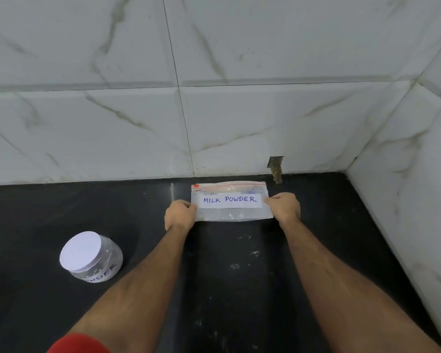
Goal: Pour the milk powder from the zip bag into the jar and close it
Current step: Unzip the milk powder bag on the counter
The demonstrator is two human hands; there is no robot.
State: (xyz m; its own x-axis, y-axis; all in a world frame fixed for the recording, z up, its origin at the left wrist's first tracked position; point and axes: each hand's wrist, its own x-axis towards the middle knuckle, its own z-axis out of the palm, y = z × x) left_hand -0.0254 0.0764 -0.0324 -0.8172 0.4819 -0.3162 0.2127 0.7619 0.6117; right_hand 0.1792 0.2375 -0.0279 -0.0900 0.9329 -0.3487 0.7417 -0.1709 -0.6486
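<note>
Black stone counter (239,289), dusted with pale specks, meets a white marbled tile wall (138,110) in a corner. At the left stands a clear jar (94,261) with a white lid (80,250) on. The left hand (179,215) pinches the left edge of the zip bag (231,202), labelled MILK POWDER, near the wall. The right hand (283,206) pinches its right edge.

zip bag (231,211) pinched both sides, jar (92,257) lidded
</note>
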